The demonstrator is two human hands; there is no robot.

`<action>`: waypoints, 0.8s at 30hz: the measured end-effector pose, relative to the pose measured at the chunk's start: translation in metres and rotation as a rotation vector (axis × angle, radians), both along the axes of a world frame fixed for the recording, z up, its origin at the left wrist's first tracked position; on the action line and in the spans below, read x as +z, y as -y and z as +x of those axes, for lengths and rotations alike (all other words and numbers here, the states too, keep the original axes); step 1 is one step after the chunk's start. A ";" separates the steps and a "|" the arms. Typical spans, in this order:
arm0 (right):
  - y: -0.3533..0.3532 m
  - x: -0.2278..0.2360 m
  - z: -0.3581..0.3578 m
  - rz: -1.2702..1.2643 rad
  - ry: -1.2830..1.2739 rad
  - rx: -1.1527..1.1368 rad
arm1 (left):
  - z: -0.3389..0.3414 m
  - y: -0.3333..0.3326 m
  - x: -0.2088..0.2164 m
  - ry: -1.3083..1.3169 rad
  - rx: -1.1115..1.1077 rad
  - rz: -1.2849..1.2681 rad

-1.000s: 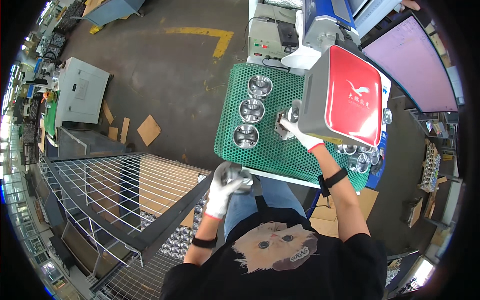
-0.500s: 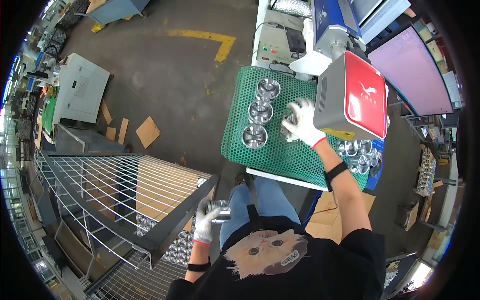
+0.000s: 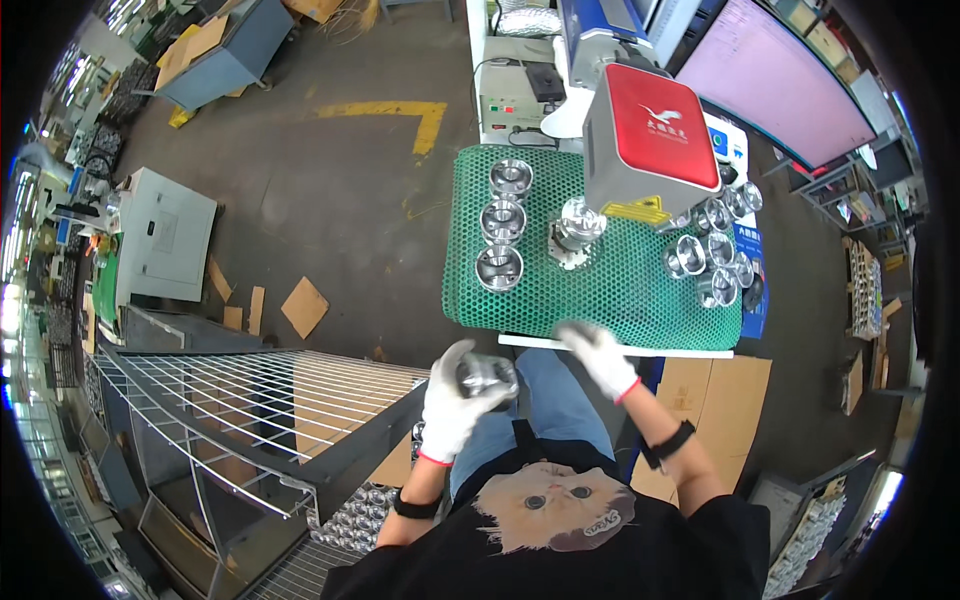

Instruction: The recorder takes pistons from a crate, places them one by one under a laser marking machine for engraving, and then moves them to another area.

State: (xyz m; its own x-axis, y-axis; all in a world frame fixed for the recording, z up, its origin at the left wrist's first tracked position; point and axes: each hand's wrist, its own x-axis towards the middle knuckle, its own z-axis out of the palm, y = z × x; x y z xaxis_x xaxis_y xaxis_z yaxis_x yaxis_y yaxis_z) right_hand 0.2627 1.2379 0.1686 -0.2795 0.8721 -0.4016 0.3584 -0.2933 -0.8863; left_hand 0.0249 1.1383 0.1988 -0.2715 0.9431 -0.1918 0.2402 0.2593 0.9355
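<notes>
My left hand (image 3: 452, 405), in a white glove, is closed round a shiny metal piston (image 3: 486, 378) in front of my legs, left of the mat's near edge. My gloved right hand (image 3: 597, 360) is at the near edge of the green perforated mat (image 3: 630, 300); its fingers reach left, look stretched out though blurred, and nothing shows in them. Another piston (image 3: 580, 220) sits on a toothed metal fixture (image 3: 570, 254), just left of the red and grey machine head (image 3: 655, 140). On the mat's left side, three pistons (image 3: 502, 221) stand in a column.
Several more pistons (image 3: 715, 265) stand at the mat's right side. A wire rack (image 3: 340, 400) is close on my left, with many pistons (image 3: 355, 520) low down in it. A monitor (image 3: 775, 80) stands at the far right. Cardboard (image 3: 705, 400) lies below the table's right side.
My right hand has come back from the fixture to the mat's near edge, leaving a piston on the fixture. My left hand has brought its piston up and right, away from the rack.
</notes>
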 end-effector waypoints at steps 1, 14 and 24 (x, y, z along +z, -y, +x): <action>0.018 0.023 -0.001 -0.346 -0.245 0.029 | 0.008 -0.015 0.039 -0.266 -0.118 0.063; 0.062 0.109 -0.003 -1.006 -1.270 -0.440 | 0.081 -0.016 0.088 0.898 -0.108 0.130; 0.083 0.140 0.006 0.025 -0.262 0.100 | 0.094 -0.002 0.092 1.114 -0.117 0.097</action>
State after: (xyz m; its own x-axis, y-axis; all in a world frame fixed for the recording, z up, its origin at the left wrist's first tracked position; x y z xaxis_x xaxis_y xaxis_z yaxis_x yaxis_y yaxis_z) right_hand 0.2690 1.1547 0.3088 -0.4566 0.8435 -0.2830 0.1421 -0.2448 -0.9591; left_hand 0.1193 1.1399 0.2906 0.0964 0.9757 -0.1966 -0.7243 0.2042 0.6586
